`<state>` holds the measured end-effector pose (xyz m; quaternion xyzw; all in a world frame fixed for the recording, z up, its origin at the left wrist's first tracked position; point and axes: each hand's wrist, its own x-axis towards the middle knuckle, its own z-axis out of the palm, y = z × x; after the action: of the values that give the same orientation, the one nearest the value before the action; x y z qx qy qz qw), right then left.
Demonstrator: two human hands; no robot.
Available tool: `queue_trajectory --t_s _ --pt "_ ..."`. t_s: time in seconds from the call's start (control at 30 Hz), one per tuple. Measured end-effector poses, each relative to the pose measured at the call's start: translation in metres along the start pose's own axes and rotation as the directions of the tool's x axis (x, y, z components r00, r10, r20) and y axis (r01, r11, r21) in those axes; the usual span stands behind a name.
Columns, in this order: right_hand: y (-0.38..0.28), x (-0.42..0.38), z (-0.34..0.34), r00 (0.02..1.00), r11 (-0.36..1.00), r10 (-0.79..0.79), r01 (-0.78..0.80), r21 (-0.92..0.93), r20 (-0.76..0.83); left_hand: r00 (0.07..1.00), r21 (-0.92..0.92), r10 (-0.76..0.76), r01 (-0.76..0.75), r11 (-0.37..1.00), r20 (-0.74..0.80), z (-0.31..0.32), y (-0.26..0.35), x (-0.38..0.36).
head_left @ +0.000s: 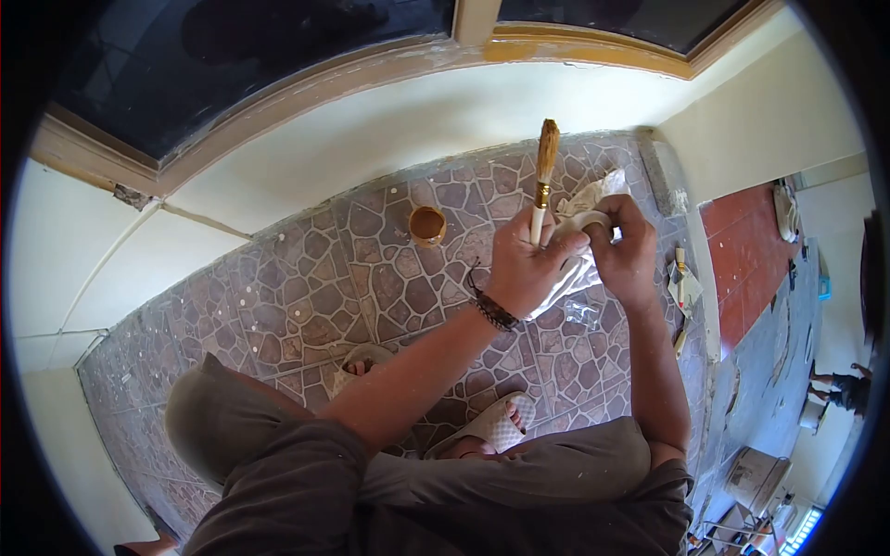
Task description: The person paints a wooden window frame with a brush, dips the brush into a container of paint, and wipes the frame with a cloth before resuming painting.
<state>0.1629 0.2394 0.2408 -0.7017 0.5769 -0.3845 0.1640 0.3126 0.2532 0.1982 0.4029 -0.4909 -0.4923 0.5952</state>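
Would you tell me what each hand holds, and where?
Left hand grips the white-handled, ochre-bristled brush by its handle; right hand clutches a crumpled whitish cloth.

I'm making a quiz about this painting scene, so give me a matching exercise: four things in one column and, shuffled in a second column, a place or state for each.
Things
1. paintbrush
2. small cup
3. white rag
4. left hand

Places or states
A. stands alone on the tiled floor
B. wears a dark band at the wrist
C. held upright, bristles up
D. bunched between both hands, gripped by the right hand

Pairs: 1-C, 2-A, 3-D, 4-B
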Motion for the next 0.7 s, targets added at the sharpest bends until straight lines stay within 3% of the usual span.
queue_trajectory --t_s 0.17,0.23,0.3,0.37,0.47,0.5,0.57,0.6,0.7 --pt "0.006 0.000 -0.013 0.992 0.992 -0.080 0.070 0.108 0.092 0.999 -0.077 -0.025 0.027 0.997 0.027 0.000 -0.006 0.001" --pt "0.004 -0.001 -0.018 0.986 0.995 -0.096 0.096 0.008 0.136 0.997 -0.172 -0.032 0.045 0.984 0.076 0.002 -0.003 0.000" --pt "0.013 -0.008 -0.010 0.998 0.988 -0.043 0.034 0.151 0.053 0.994 -0.229 -0.081 0.097 0.969 0.077 0.009 0.004 -0.004" --pt "0.025 -0.010 -0.006 0.998 0.947 -0.064 0.057 0.317 0.013 0.997 -0.200 -0.060 0.068 0.977 0.045 0.014 -0.001 -0.008" --pt "0.016 -0.007 0.001 0.995 0.868 -0.056 0.089 0.489 -0.082 0.987 -0.324 -0.153 0.158 0.933 0.039 0.019 0.008 -0.011" --pt "0.015 -0.006 0.001 0.995 0.841 -0.004 0.055 0.539 -0.095 0.990 -0.373 -0.140 0.143 0.917 0.035 0.020 0.008 -0.011" --pt "0.009 -0.005 0.000 0.996 0.669 0.091 -0.077 0.740 0.021 0.997 -0.286 -0.052 0.034 0.958 -0.057 0.020 0.006 -0.007" --pt "0.009 -0.002 -0.001 0.998 0.682 -0.024 -0.027 0.731 0.060 0.973 -0.239 0.174 -0.206 0.949 -0.150 0.019 0.006 -0.001" --pt "0.015 -0.005 0.000 0.999 0.803 -0.015 -0.016 0.596 0.048 0.985 -0.215 0.156 -0.169 0.962 -0.079 0.012 0.017 0.000"
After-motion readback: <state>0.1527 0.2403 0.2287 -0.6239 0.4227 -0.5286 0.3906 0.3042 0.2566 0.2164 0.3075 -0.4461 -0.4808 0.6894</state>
